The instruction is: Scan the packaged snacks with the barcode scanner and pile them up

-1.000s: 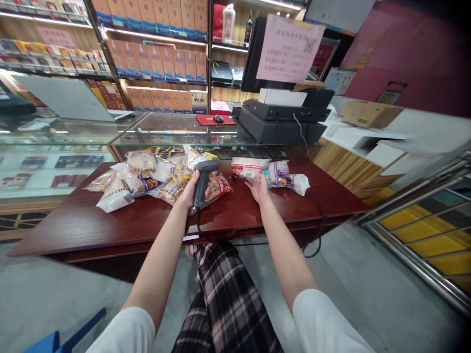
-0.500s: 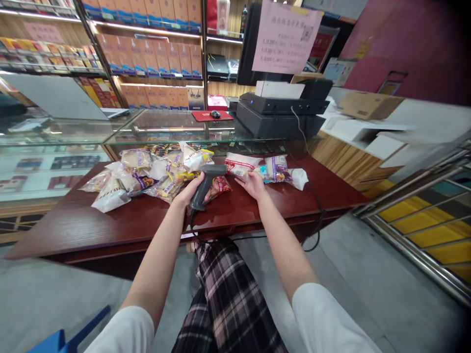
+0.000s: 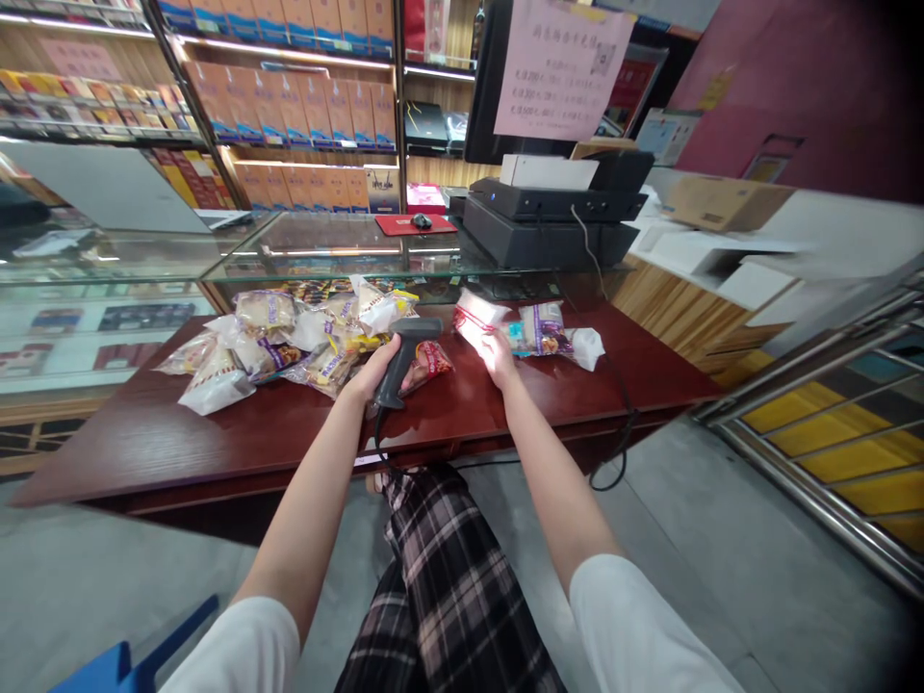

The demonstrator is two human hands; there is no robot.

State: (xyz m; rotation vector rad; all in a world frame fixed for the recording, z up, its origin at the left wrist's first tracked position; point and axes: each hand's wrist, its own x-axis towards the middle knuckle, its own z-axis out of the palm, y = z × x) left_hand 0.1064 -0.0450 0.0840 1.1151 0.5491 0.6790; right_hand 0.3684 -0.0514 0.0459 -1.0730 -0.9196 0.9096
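My left hand (image 3: 376, 371) is wrapped round the handle of a black barcode scanner (image 3: 398, 371), whose head points to the right. My right hand (image 3: 498, 354) is closed on the near edge of a white-and-red snack bag (image 3: 476, 316), which is tilted up and blurred by motion. Just right of that hand lie a purple-and-clear snack bag (image 3: 545, 329) and a white crumpled packet end (image 3: 586, 348). A red snack bag (image 3: 433, 360) rests beside the scanner. Left of my left hand, several clear and white snack bags (image 3: 267, 318) lie in a heap.
Everything rests on a dark red wooden table (image 3: 289, 423). Behind it stands a glass display counter (image 3: 318, 236) with a mouse (image 3: 422, 221) and a black cash drawer (image 3: 541, 236). The scanner's cable (image 3: 498, 463) runs along the front edge. A metal rail (image 3: 808, 472) stands at right.
My right hand has closed on the white-and-red bag, which has turned and tilted up from lying flat. The left hand and scanner have stayed nearly in place.
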